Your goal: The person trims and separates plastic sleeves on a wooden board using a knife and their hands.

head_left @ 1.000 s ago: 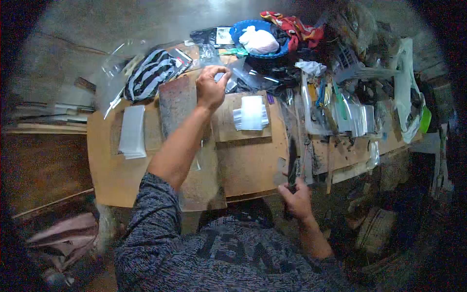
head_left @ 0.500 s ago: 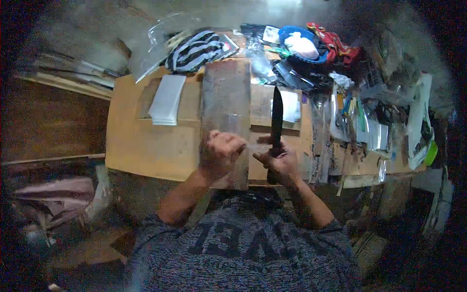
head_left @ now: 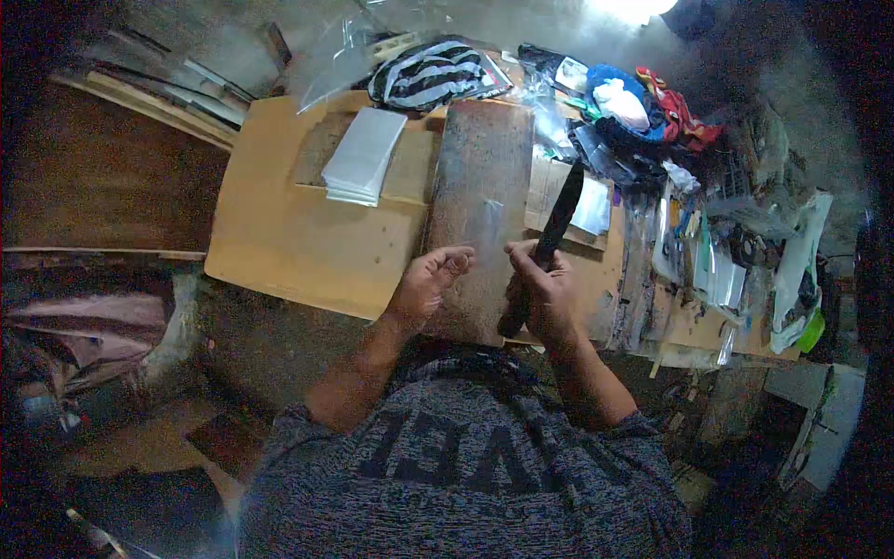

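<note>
A dark knife (head_left: 562, 212) points up and away, its handle end low beside the board. My right hand (head_left: 551, 291) is closed around it, with thumb and forefinger reaching toward the left. Across from it, my left hand (head_left: 426, 287) is held with curled fingers pinched together; anything in them is too small or see-through to make out. Both hands are over the near part of a worn wooden board (head_left: 480, 158). A faint shiny patch, perhaps clear plastic (head_left: 492, 212), shows on the board just beyond the hands.
Left of the board lies a stack of white sheets (head_left: 365, 154) on cardboard; another white stack (head_left: 592, 205) lies right. Behind are a striped black-and-white bag (head_left: 428, 76) and a blue basin (head_left: 605, 76) with a white bundle. Tools and plastic (head_left: 717, 265) crowd the table's right side.
The view has turned, shifting the table rightward. My hands have drawn slightly apart, and the knife now leans to the right instead of standing nearly straight.
</note>
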`<action>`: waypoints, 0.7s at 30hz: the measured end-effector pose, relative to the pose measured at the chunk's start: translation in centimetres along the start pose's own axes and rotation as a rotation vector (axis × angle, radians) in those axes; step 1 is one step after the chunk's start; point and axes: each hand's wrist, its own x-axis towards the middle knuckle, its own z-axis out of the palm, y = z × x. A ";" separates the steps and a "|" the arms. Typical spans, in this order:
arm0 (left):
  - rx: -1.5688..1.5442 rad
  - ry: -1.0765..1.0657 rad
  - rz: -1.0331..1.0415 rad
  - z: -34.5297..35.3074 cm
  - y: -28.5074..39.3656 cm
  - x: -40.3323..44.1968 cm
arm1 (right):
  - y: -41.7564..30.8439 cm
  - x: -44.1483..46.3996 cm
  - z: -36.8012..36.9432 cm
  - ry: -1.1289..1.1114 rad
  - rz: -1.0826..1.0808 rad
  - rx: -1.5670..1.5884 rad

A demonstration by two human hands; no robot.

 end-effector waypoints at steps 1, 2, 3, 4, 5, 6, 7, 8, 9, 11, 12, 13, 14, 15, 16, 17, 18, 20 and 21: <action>-0.140 -0.096 0.034 -0.2 0.0 0.1 | 0.3 0.1 0.2 0.000 0.002 -0.002; -0.142 -0.095 0.033 -0.3 0.1 0.2 | 0.8 0.3 0.2 -0.004 -0.008 0.010; -0.123 -0.056 0.023 -0.2 0.8 0.2 | 1.2 0.3 0.3 -0.008 -0.019 0.023; -0.103 -0.019 0.012 -0.2 1.5 0.2 | 1.4 0.1 0.6 -0.006 -0.017 0.024; -0.102 -0.023 0.010 -0.3 1.9 0.2 | 1.6 0.0 0.8 -0.006 -0.017 0.023; -0.084 0.012 0.030 -0.4 2.2 0.3 | 1.8 -0.2 1.0 -0.004 -0.017 0.022; -0.066 0.047 0.049 -0.5 2.6 0.3 | 1.8 -0.3 1.1 0.001 -0.020 0.025; -0.064 0.041 0.045 -0.7 3.0 0.2 | 1.7 -0.4 1.2 0.001 0.014 0.004; -0.015 0.033 0.082 -0.8 3.5 0.2 | 1.7 -0.4 1.3 0.002 0.048 -0.016; 0.037 0.015 0.113 -1.0 3.8 0.1 | 1.8 -0.3 1.5 0.037 0.024 0.014; 0.078 -0.007 0.093 -1.2 3.9 0.0 | 2.0 -0.2 1.5 0.066 0.001 0.038; 0.119 -0.030 0.075 -1.3 3.9 0.1 | 2.1 0.0 1.5 0.076 0.000 0.044; 0.122 -0.038 0.068 -1.3 4.0 0.1 | 2.2 0.1 1.3 0.077 -0.028 -0.024; 0.104 -0.041 0.046 -1.4 4.1 0.1 | 2.3 0.1 1.2 0.078 -0.053 -0.094; 0.085 -0.043 0.024 -1.4 4.2 0.1 | 2.4 0.1 1.2 0.087 -0.049 -0.090; 0.085 -0.048 0.017 -1.4 4.3 0.2 | 2.4 0.0 1.3 0.098 -0.071 -0.153; 0.101 -0.033 0.046 -1.4 4.5 0.2 | 2.4 0.0 1.4 0.108 -0.092 -0.215; 0.117 -0.022 0.068 -1.6 4.4 0.6 | 2.4 0.1 1.3 0.112 -0.081 -0.198; 0.156 -0.014 0.101 -1.8 4.3 0.8 | 2.4 0.2 1.3 0.110 -0.070 -0.184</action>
